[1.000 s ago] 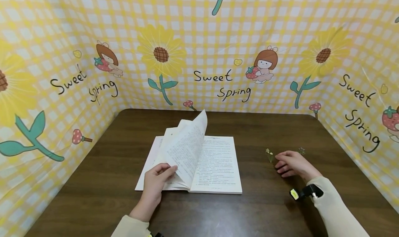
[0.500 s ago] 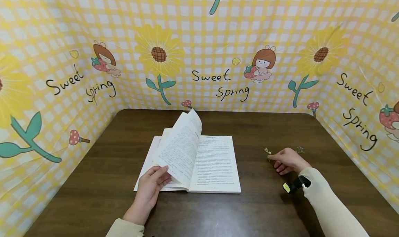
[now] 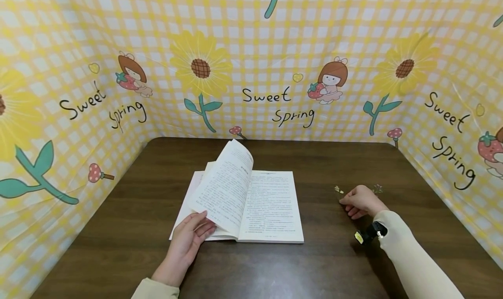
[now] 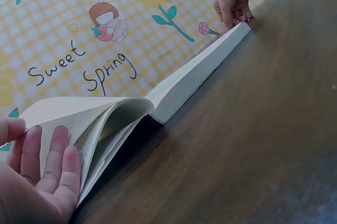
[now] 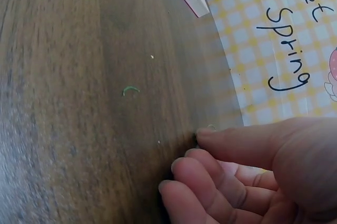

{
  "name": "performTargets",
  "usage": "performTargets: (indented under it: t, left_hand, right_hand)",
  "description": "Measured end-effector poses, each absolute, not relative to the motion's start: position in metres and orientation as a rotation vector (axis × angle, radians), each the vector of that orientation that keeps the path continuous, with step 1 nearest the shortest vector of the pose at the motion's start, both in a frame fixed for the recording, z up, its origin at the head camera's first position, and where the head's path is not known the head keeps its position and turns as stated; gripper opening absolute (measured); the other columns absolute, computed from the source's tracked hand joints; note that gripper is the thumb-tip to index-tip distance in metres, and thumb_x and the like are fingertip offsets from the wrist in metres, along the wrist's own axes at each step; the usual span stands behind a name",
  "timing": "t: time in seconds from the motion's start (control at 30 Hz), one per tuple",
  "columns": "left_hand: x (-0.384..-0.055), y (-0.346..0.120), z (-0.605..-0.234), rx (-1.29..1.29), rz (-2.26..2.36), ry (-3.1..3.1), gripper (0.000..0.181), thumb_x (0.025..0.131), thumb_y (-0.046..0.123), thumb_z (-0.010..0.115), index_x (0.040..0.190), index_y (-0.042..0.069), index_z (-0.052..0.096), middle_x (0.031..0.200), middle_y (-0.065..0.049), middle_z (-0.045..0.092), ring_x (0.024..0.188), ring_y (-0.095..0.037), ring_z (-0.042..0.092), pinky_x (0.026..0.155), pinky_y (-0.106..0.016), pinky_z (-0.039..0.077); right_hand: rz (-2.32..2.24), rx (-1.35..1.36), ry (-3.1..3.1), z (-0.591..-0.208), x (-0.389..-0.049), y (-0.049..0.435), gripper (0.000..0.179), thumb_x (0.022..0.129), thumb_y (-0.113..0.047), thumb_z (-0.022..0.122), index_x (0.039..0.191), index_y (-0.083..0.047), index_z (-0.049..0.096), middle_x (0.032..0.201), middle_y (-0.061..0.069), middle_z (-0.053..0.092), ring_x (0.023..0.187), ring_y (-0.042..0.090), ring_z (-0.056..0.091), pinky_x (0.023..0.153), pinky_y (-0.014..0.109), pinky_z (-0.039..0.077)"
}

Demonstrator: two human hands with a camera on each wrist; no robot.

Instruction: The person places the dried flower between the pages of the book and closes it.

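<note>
An open book [image 3: 273,207] lies on the table, its left-hand pages fanned and partly raised. My left hand [image 3: 188,238] pinches the lower corner of a lifted page [image 3: 225,190], which bows up over the left side; the left wrist view shows the thumb and fingers at the page's edge. To the right of the book, my right hand [image 3: 362,201] pinches a small dried flower sprig [image 3: 339,189] at its stem, close to the tabletop. Its fingers largely hide the stem in the right wrist view. Just beyond that hand lies another small purplish sprig [image 3: 378,188].
The dark wooden table [image 3: 314,264] is enclosed by a yellow checked cloth [image 3: 267,63] at the back and sides. A curved green scrap [image 5: 130,90] and a few tiny specks lie on the wood near the right hand.
My left hand has drawn the lifted page leftward, so more of its printed face shows. The right hand has moved left to the yellowish sprig and taken hold of its stem.
</note>
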State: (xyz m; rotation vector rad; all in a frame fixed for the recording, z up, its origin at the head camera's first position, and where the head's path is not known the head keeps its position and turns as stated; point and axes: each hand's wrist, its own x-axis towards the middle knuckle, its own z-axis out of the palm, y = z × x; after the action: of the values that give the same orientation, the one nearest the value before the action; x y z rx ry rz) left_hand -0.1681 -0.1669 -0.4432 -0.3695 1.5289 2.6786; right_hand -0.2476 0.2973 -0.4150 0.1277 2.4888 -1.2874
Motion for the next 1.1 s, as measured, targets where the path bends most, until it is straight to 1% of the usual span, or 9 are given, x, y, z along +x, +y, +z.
performTargets:
  t: [0.33,0.5,0.6,0.73,0.83,0.93,1.1]
  left_hand:
    - [-0.1675,-0.167,-0.4435,-0.342,2.676,1.513,0.03,0.102,0.004,0.052,0.074,0.014,0.057,0.075,-0.001,0.066,0.075,-0.013,0.069,0.077,-0.03,0.056]
    - [-0.1673,-0.1666,-0.4439,-0.337,2.674,1.525,0.031,0.101,0.004,0.052,0.072,0.014,0.056,0.074,-0.001,0.065,0.075,-0.013,0.068,0.076,-0.03,0.056]
    - [-0.1673,-0.1665,-0.4439,-0.338,2.67,1.534,0.031,0.101,0.004,0.053,0.072,0.014,0.056,0.075,-0.001,0.065,0.075,-0.013,0.068,0.076,-0.029,0.056]
    - [-0.1675,-0.1663,-0.4439,-0.34,2.663,1.548,0.03,0.101,0.005,0.054,0.073,0.014,0.056,0.076,-0.001,0.064,0.076,-0.013,0.067,0.075,-0.029,0.056]
    - [-0.1682,-0.1667,-0.4446,-0.341,2.664,1.55,0.03,0.101,0.005,0.054,0.073,0.014,0.056,0.076,-0.001,0.063,0.075,-0.013,0.066,0.075,-0.029,0.056]
    - [-0.1689,-0.1673,-0.4457,-0.343,2.67,1.551,0.03,0.101,0.004,0.054,0.073,0.014,0.056,0.076,-0.001,0.064,0.075,-0.012,0.066,0.075,-0.029,0.056]
    - [-0.1692,-0.1679,-0.4464,-0.341,2.671,1.553,0.031,0.101,0.004,0.053,0.072,0.014,0.056,0.075,-0.001,0.064,0.075,-0.012,0.066,0.074,-0.028,0.056]
  right_hand:
    - [-1.252,0.108,2.541,-0.4102,-0.2459,0.2965,0.017,0.095,-0.002,0.058,0.095,0.014,0.065,0.069,0.009,0.062,0.056,0.016,0.062,0.055,0.033,0.058]
    - [-1.235,0.105,2.588,-0.4101,-0.246,0.2987,0.016,0.092,0.001,0.059,0.094,0.016,0.064,0.069,0.011,0.063,0.056,0.016,0.063,0.055,0.034,0.059]
    - [-1.198,0.129,2.63,-0.4095,-0.2461,0.3004,0.016,0.091,0.001,0.06,0.094,0.016,0.065,0.069,0.011,0.063,0.056,0.016,0.063,0.055,0.034,0.059]
    - [-1.165,0.147,2.652,-0.4095,-0.2457,0.3021,0.018,0.093,-0.003,0.061,0.094,0.015,0.065,0.069,0.011,0.063,0.057,0.016,0.063,0.056,0.034,0.059]
    - [-1.15,0.138,2.674,-0.4109,-0.2448,0.3019,0.019,0.093,-0.006,0.065,0.09,0.013,0.066,0.067,0.01,0.062,0.055,0.016,0.062,0.055,0.033,0.058]
    - [-1.145,0.127,2.697,-0.4125,-0.2442,0.3006,0.016,0.09,-0.005,0.068,0.085,0.01,0.068,0.065,0.008,0.061,0.053,0.015,0.061,0.053,0.033,0.057]
    - [-1.16,0.109,2.7,-0.4118,-0.2436,0.2982,0.012,0.089,0.001,0.065,0.083,0.011,0.067,0.064,0.008,0.06,0.053,0.014,0.06,0.052,0.032,0.057]
